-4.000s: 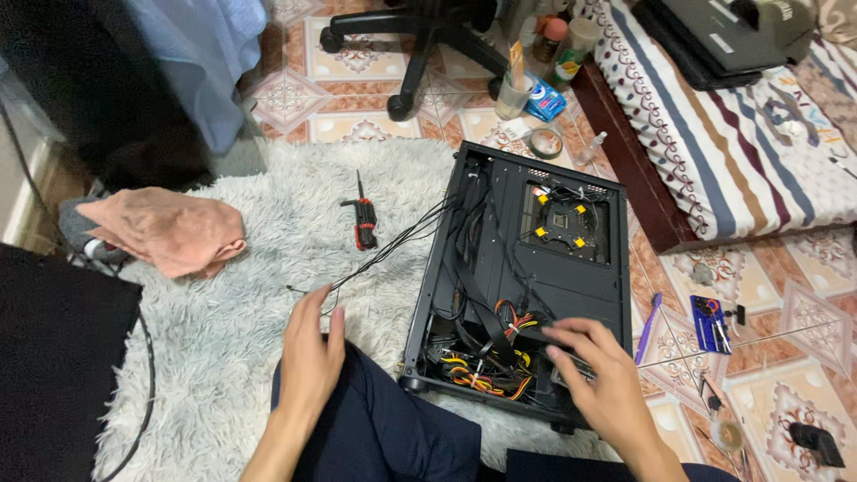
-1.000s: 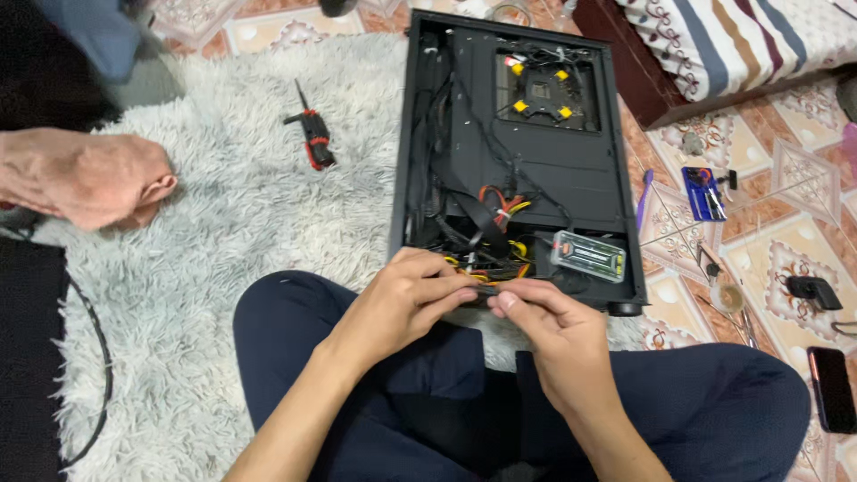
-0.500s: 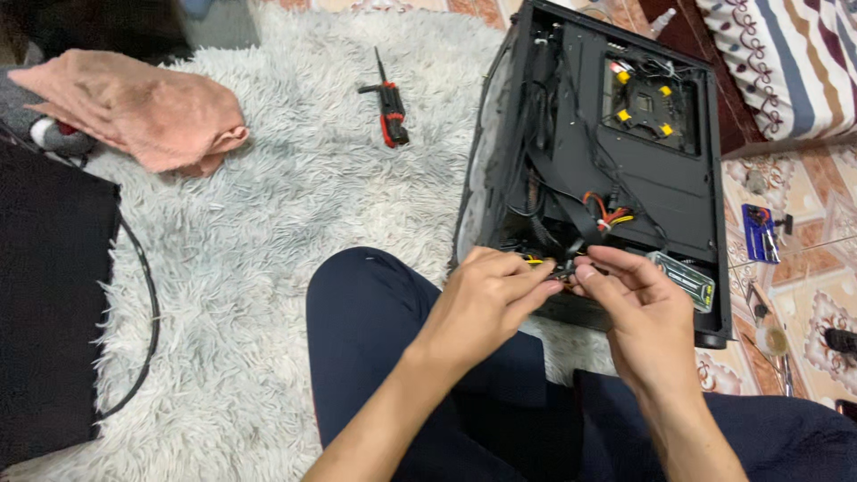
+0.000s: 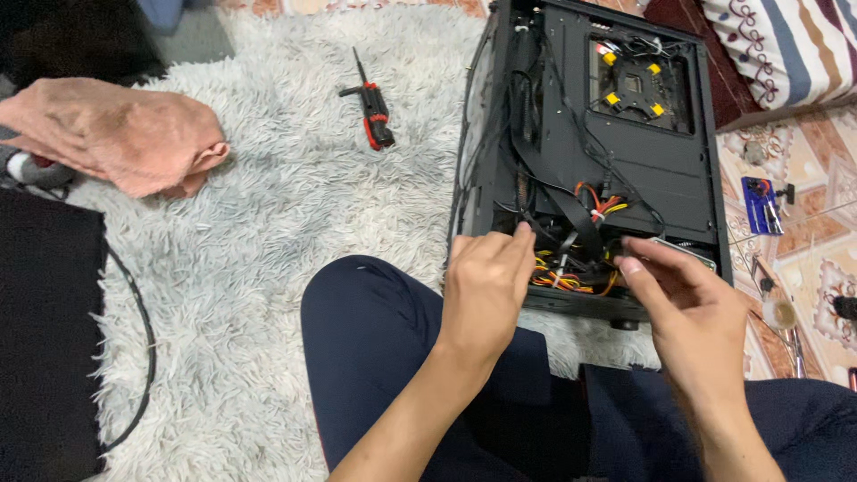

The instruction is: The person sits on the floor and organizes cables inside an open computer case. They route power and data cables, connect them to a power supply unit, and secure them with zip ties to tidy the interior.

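**Reaching into the open computer case**

Head view: Your left hand point(image 4: 486, 277) rests at the near edge of the black computer case point(image 4: 661, 170), fingers curled loosely, fingertips touching the black cables at the case's lower left; whether it grips one cannot be told. Your right hand point(image 4: 687, 299) sits at the lower right of the case, thumb and forefinger pinched together beside the bundle of yellow, orange and black wires point(image 4: 571, 268); what they pinch is hidden. The case lies flat on the grey shag rug point(image 4: 268, 223), its open side up, just beyond your knees. A red-and-black screwdriver point(image 4: 373, 112) lies on the rug left of the case. A pink cloth point(image 4: 112, 134) lies farther left.
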